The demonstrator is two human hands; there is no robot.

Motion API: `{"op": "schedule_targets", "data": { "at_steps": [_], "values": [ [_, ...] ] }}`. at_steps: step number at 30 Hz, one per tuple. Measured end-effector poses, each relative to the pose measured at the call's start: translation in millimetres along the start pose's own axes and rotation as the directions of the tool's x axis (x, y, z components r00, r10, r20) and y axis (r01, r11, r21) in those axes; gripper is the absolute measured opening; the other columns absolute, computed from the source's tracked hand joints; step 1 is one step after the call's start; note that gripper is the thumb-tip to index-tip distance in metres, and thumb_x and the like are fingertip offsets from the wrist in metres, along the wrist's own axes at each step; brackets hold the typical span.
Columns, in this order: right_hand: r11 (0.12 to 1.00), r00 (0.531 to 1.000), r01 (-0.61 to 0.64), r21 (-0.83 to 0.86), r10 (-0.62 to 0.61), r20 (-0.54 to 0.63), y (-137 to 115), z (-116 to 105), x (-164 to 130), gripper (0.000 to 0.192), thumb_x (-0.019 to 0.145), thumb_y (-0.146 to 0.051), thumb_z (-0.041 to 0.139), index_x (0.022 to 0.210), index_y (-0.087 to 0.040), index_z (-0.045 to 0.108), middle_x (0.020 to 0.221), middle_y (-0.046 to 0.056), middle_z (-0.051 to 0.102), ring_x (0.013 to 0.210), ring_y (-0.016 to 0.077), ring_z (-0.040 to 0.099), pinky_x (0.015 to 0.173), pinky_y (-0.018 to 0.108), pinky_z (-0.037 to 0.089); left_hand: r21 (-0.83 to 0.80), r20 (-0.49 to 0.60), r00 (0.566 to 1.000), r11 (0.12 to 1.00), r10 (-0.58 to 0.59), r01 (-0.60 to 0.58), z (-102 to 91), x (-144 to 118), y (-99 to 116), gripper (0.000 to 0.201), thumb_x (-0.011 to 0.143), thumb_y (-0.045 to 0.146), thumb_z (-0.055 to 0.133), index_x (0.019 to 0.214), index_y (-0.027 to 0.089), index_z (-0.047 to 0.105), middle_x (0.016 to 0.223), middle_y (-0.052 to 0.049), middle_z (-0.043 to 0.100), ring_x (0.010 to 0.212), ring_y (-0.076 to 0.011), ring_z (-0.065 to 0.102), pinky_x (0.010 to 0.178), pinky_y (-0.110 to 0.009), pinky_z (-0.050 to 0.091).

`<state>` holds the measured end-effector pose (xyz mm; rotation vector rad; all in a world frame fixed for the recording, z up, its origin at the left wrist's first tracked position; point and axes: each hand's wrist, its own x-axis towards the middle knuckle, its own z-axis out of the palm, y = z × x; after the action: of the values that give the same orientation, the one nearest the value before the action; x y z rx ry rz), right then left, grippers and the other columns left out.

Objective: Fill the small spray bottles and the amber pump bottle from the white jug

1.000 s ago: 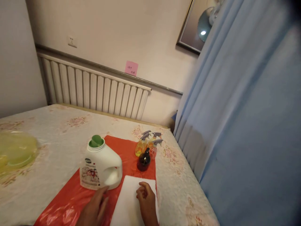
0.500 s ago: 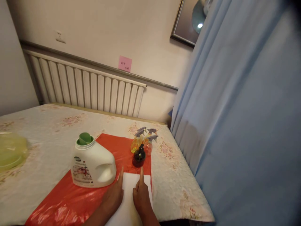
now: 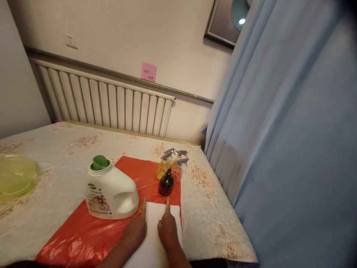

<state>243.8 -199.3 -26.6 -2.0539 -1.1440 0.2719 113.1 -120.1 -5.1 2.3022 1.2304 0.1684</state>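
Hands lay side by side on a white cloth: the left hand flat and open at its left edge, the right hand loosely curled with its forefinger stretched forward, neither gripping anything. Just beyond the left hand stood a white detergent jug on a red plastic sheet. Ahead of the right forefinger stood a dark bottle, with three spray bottles behind it.

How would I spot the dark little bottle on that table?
Find the red plastic sheet on the table. At its far right edge stand small bottles; the dark bottle is nearest the hands, brown-black with a black top, while the spray bottles behind are yellow-orange.
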Motion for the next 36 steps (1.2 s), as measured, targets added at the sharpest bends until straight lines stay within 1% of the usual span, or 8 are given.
{"op": "schedule_targets", "data": {
  "at_steps": [6, 14, 16, 22, 26, 30, 34, 36],
  "values": [
    [1.0, 1.0, 0.012, -0.017, -0.011, 0.013, -1.9, -0.7, -1.6, 0.087, 0.069, 0.003, 0.045, 0.153, -0.003, 0.022, 0.067, 0.002, 0.063, 0.064, 0.0219, 0.063, 0.058, 0.027, 0.042, -0.018, 0.0, 1.0, 1.0, 0.007, -0.007, 0.9, -0.6, -1.4, 0.088, 0.084, 0.003, 0.039, 0.155, 0.008, -0.012, 0.135, -0.023, 0.062, 0.114, -0.0258, 0.065, 0.094, -0.035, 0.045],
    [1.0, 1.0, -0.002, -0.025, 0.002, 0.02, -3.8, -2.6, -3.6, 0.086, 0.071, 0.002, 0.047, 0.153, -0.006, 0.023, 0.069, 0.002, 0.065, 0.067, 0.022, 0.065, 0.06, 0.027, 0.044, 0.011, 0.015, 1.0, 1.0, -0.015, 0.015, -4.5, -4.7, 3.8, 0.088, 0.086, 0.004, 0.039, 0.155, 0.012, -0.017, 0.136, -0.021, 0.062, 0.117, -0.026, 0.064, 0.096, -0.037, 0.045],
    [1.0, 1.0, 0.003, -0.028, -0.003, 0.013, -3.6, -2.4, -3.9, 0.086, 0.071, 0.003, 0.047, 0.153, -0.007, 0.025, 0.069, 0.002, 0.065, 0.067, 0.0219, 0.065, 0.061, 0.027, 0.045, 0.01, 0.015, 1.0, 1.0, -0.019, 0.019, -4.5, -4.9, 3.8, 0.087, 0.087, 0.004, 0.039, 0.155, 0.011, -0.015, 0.136, -0.021, 0.062, 0.117, -0.0261, 0.064, 0.096, -0.037, 0.044],
    [1.0, 1.0, 0.016, -0.023, -0.016, -0.008, -2.8, -0.9, -3.7, 0.085, 0.069, 0.003, 0.045, 0.152, -0.005, 0.027, 0.068, 0.003, 0.064, 0.066, 0.0231, 0.065, 0.06, 0.028, 0.045, -0.013, -0.003, 1.0, 1.0, 0.013, -0.013, -3.6, -6.1, 1.3, 0.08, 0.086, 0.004, 0.038, 0.157, 0.009, 0.0, 0.138, -0.022, 0.059, 0.119, -0.0247, 0.063, 0.099, -0.035, 0.044],
    [1.0, 1.0, 0.008, -0.005, -0.008, -0.011, -3.7, -1.1, -4.2, 0.085, 0.069, 0.002, 0.045, 0.152, -0.007, 0.029, 0.066, 0.001, 0.062, 0.065, 0.023, 0.065, 0.058, 0.028, 0.044, -0.019, -0.002, 1.0, 1.0, 0.009, -0.01, -2.8, -6.6, 0.5, 0.079, 0.086, 0.004, 0.038, 0.156, 0.007, 0.003, 0.132, -0.022, 0.064, 0.12, -0.0257, 0.062, 0.1, -0.036, 0.043],
    [1.0, 1.0, 0.003, -0.018, -0.003, -0.013, -4.3, -1.2, -4.1, 0.083, 0.069, 0.001, 0.045, 0.151, -0.007, 0.032, 0.065, 0.001, 0.062, 0.063, 0.0231, 0.064, 0.058, 0.028, 0.043, -0.028, 0.003, 1.0, 1.0, 0.007, -0.007, -3.0, -7.4, 0.4, 0.08, 0.085, 0.004, 0.037, 0.157, 0.01, 0.002, 0.134, -0.021, 0.063, 0.118, -0.0248, 0.063, 0.097, -0.035, 0.045],
    [1.0, 1.0, 0.001, -0.029, -0.001, -0.008, -2.3, 1.0, -4.1, 0.083, 0.07, 0.001, 0.044, 0.152, -0.005, 0.029, 0.066, 0.002, 0.062, 0.065, 0.0238, 0.065, 0.059, 0.029, 0.044, -0.035, 0.003, 1.0, 0.999, 0.003, -0.003, -3.5, -7.8, 0.4, 0.079, 0.084, 0.003, 0.036, 0.157, 0.008, 0.005, 0.132, -0.024, 0.064, 0.109, -0.0279, 0.068, 0.092, -0.039, 0.048],
    [0.999, 1.0, 0.009, -0.031, -0.009, -0.009, -0.3, 2.9, -4.5, 0.083, 0.071, 0.0, 0.044, 0.152, -0.004, 0.028, 0.069, 0.004, 0.064, 0.067, 0.0244, 0.065, 0.061, 0.029, 0.045, -0.038, 0.002, 1.0, 0.999, 0.006, -0.006, -3.5, -7.7, 0.2, 0.079, 0.084, 0.003, 0.037, 0.157, 0.008, 0.006, 0.133, -0.024, 0.063, 0.109, -0.0277, 0.068, 0.093, -0.039, 0.048]
  ]
}}
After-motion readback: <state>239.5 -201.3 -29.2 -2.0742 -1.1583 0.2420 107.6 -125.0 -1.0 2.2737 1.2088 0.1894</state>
